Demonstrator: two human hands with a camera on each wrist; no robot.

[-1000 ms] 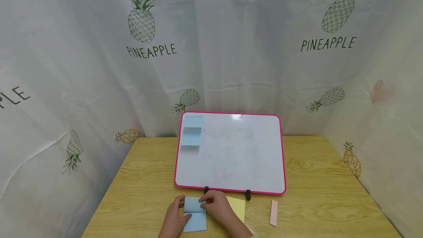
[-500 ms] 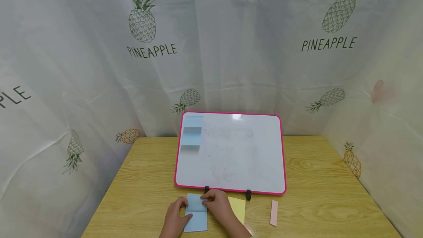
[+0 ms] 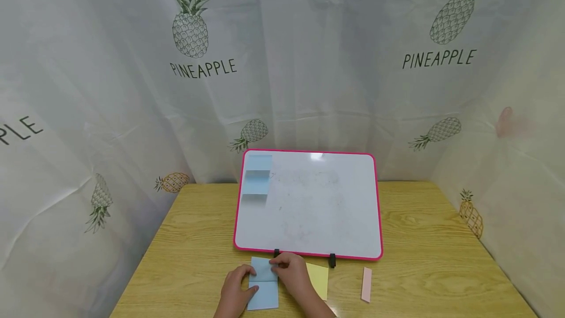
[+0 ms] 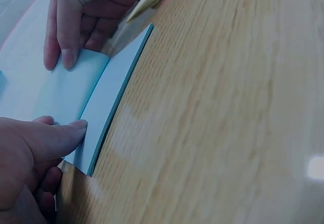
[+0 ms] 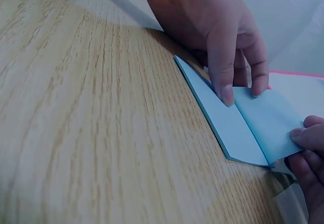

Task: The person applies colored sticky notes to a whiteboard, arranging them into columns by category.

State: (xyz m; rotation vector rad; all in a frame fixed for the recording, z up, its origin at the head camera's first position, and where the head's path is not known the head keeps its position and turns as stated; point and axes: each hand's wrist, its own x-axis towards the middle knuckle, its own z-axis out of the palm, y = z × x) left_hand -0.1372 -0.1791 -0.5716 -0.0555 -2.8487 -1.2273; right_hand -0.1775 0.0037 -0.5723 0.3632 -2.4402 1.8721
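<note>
A light blue sticky note pad [image 3: 263, 297] lies on the table, its top sheet [image 3: 263, 270] lifted and folded back toward the whiteboard. My left hand [image 3: 236, 288] grips the pad's left side, thumb on top near the crease; some of its fingers are hidden in the head view. Between thumb and index finger, my right hand [image 3: 293, 273] pinches the lifted sheet at its upper right corner. Seen in the right wrist view, the sheet [image 5: 266, 115] still meets the pad [image 5: 223, 118] along the crease.
Behind the hands a pink-framed whiteboard [image 3: 309, 210] leans on black stand feet [image 3: 332, 260]. Two blue notes [image 3: 258, 162] stick to its upper left. Yellow notes [image 3: 319, 280] lie partly behind my right forearm; a pink strip pad [image 3: 366, 284] lies farther right on the wooden table [image 3: 423, 249].
The top sheet has been raised and straightened away from the pad toward the whiteboard. Both hands and the pad have shifted slightly right.
</note>
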